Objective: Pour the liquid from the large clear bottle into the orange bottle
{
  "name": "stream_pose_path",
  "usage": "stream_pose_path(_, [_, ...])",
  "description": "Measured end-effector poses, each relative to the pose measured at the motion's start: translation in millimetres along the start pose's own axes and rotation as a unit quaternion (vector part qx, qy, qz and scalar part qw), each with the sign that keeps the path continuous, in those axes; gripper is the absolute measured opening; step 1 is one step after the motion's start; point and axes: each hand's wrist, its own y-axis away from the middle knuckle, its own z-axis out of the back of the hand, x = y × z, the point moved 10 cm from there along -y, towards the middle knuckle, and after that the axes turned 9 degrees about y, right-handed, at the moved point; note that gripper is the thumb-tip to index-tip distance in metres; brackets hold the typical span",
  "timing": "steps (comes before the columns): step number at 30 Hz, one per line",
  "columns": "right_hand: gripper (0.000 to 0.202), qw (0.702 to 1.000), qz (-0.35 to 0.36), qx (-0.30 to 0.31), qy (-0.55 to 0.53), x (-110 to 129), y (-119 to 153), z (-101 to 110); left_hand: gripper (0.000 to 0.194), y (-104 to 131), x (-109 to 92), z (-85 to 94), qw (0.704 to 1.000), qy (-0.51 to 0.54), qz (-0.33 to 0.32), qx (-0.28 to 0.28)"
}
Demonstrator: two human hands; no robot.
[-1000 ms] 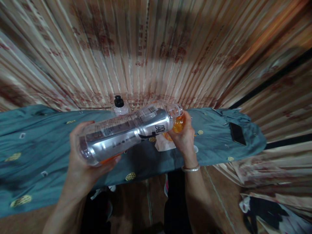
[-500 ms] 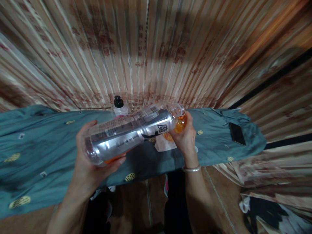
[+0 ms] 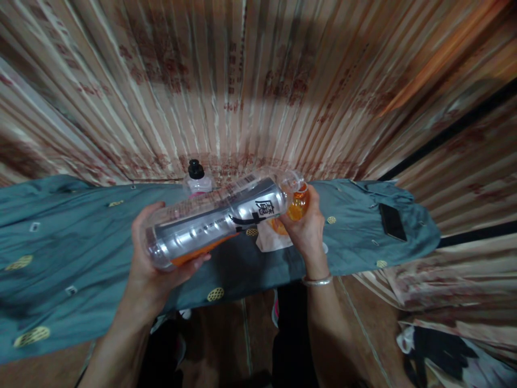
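My left hand (image 3: 155,264) is wrapped around the base of a large clear plastic bottle (image 3: 226,218) with a silver, black and orange label. The bottle lies tilted across the view, its neck pointing up to the right. No liquid can be made out inside it. My right hand (image 3: 305,223), a silver bangle on its wrist, grips a small orange bottle (image 3: 298,207). The mouth of the large bottle meets or overlaps the top of the orange one; whether they touch cannot be told. Below them a white and orange packet or label (image 3: 270,240) is partly hidden.
A clear squeeze bottle with a black cap (image 3: 196,171) stands at the back of the teal cloth-covered surface (image 3: 81,242). On the right lies a black phone (image 3: 392,222). A pleated patterned curtain (image 3: 258,108) hangs right behind. Dark and white bags (image 3: 444,355) lie at lower right.
The large bottle has turned about its long axis, so more of the orange label shows and the black lettering has shifted. My left hand has moved slightly right; my right hand stays put.
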Motion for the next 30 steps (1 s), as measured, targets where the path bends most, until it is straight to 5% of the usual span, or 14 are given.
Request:
stream_pose_path(4, [0.082, 1.000, 0.003, -0.003, 0.003, 0.1, -0.6, 0.4, 0.102, 6.1, 17.5, -9.2, 0.983, 0.100, 0.154, 0.003])
stream_pose_path(9, [0.078, 1.000, 0.004, -0.005, 0.002, 1.4, -1.0, 2.3, 0.096, 11.7, 17.2, -15.7, 0.961, 0.166, 0.220, -0.026])
stream_pose_path(19, [0.079, 1.000, 0.023, -0.008, 0.003, 4.5, 0.1, 1.6, 0.095, 12.3, 16.7, -16.2, 0.952, 0.164, 0.250, -0.066])
stream_pose_path(30, [0.080, 1.000, -0.004, 0.011, -0.009, -2.1, -1.9, 0.2, 0.083, 8.8, 13.5, -25.1, 0.962, 0.141, 0.234, -0.017])
